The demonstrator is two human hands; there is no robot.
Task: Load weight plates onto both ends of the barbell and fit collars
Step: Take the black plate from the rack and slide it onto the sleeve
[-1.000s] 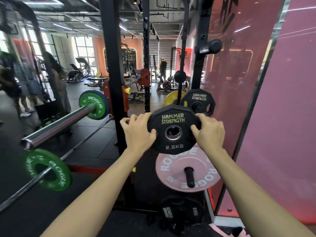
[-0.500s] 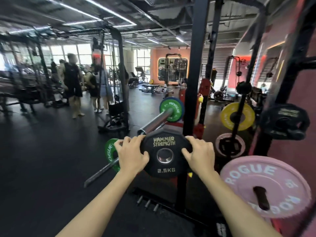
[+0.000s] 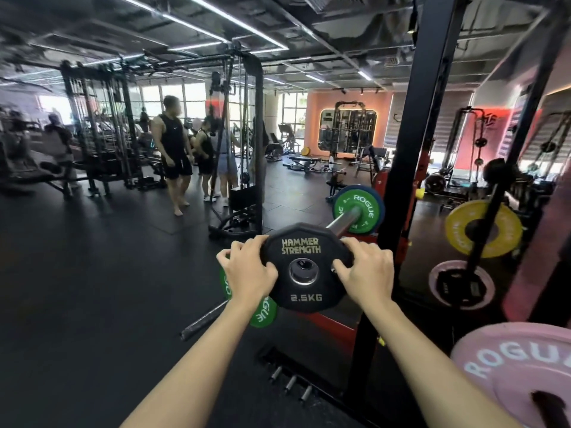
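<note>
I hold a black 2.5 kg Hammer Strength plate (image 3: 304,267) upright in both hands. My left hand (image 3: 248,271) grips its left rim and my right hand (image 3: 366,270) grips its right rim. The plate's centre hole lines up with the end of the barbell sleeve (image 3: 346,219), whose tip shows inside the hole. Further along the sleeve sits a green Rogue plate (image 3: 367,205) with a blue plate behind it. The rest of the bar is hidden behind the plate I hold.
A black rack upright (image 3: 398,193) stands just right of the sleeve. Below lies a second bar (image 3: 205,319) with a green plate (image 3: 262,313). Pink (image 3: 506,375), small pink (image 3: 445,282) and yellow (image 3: 500,230) plates hang at right. Several people (image 3: 173,149) stand at the left back.
I lifted the 2.5 kg plate off the rack peg, turned left and brought it up to the end of the barbell sleeve. Both hands kept their grip.
</note>
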